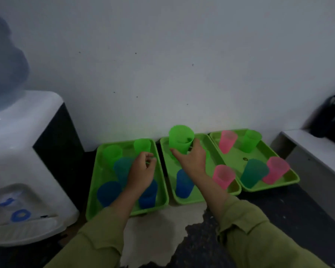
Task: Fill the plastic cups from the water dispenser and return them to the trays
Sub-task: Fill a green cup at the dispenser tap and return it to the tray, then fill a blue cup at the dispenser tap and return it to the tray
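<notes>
- Three bright green plastic trays sit side by side on the floor: left tray (103, 171), middle tray (170, 171) and right tray (238, 157). Their long edges nearly touch and their back edges are right up at the white wall (162, 64).
- The white water dispenser (27, 151) is just beside the left tray, so that side is tight. A pale low ledge (307, 147) hems in the right tray.
- The open room is the bare floor (162, 225) in front of the trays, between the olive sleeves (249, 238).
- The right hand (190, 159) is wrapped around a translucent green plastic cup (181, 140), thumb on the near side. It holds the cup upright over the back end of the middle tray, close to the wall. I can't tell whether its base touches the tray.
- The left hand (141, 171) hangs over the left tray's cups with its fingers curled in. Honestly can't tell if it's pinching anything.
- The other cups (green, teal, blue, pink) stand in the trays.
</notes>
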Demonstrator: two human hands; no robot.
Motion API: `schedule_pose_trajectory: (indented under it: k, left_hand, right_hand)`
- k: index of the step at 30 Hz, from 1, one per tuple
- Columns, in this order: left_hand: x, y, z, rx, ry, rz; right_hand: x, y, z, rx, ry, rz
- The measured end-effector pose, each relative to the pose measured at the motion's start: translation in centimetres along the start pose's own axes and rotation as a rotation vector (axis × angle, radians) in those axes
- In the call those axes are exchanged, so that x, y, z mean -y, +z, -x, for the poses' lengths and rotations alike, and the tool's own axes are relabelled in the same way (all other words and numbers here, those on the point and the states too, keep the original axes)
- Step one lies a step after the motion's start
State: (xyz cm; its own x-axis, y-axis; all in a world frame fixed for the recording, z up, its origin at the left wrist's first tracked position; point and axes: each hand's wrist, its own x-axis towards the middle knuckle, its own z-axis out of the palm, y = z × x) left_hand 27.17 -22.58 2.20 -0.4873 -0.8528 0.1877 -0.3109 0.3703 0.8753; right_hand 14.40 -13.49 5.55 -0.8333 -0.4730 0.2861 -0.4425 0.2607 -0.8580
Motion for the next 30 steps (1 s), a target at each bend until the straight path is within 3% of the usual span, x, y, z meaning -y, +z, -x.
schedule_pose_trajectory:
  k: [5,15,30]
  left_hand:
    - [-1.3,5.4,-3.6,0.055,-0.042,-0.077]
    - [-0.2,13.4,-9.4,0.118,-0.133,-0.139]
    - [1.8,18.6,-13.5,0.205,-0.144,-0.250]
  right_hand:
    - [-3.8,-2.0,-7.5,0.002,0.030,0.005]
    - [-12.9,-3.2,-17.7,0.161,0.183,0.090]
    - [-19.4,-1.1,-19.3,0.347,0.291,0.082]
